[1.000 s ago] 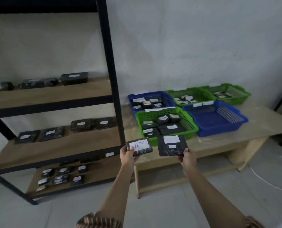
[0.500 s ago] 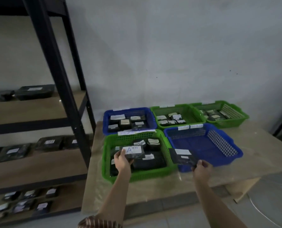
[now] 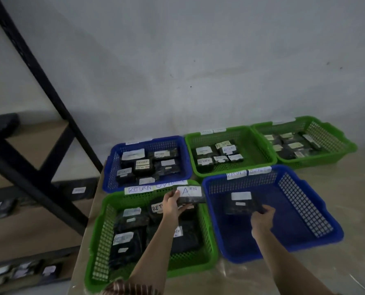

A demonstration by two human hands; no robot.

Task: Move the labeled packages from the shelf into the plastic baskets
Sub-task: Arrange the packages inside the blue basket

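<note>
My left hand (image 3: 171, 204) grips a small black package with a white label (image 3: 190, 195) above the far end of the near green basket (image 3: 96, 241), which holds several black labeled packages. My right hand (image 3: 261, 218) holds a larger black package with a white label (image 3: 241, 202) low inside the near blue basket (image 3: 300, 211); I cannot tell whether the package touches the basket floor. More labeled packages (image 3: 79, 190) lie on the shelf (image 3: 34, 228) at the left.
Three more baskets stand at the back: a blue basket (image 3: 111, 167), a green basket (image 3: 260, 150) and a far right green basket (image 3: 336, 143), all with packages. All baskets rest on a low wooden table (image 3: 347, 262) against the wall. A black shelf post (image 3: 49, 94) rises at the left.
I have moved closer to the baskets. My left hand carried its package further over the near green basket. My right hand brought its package from the blue basket's front rim down inside it.
</note>
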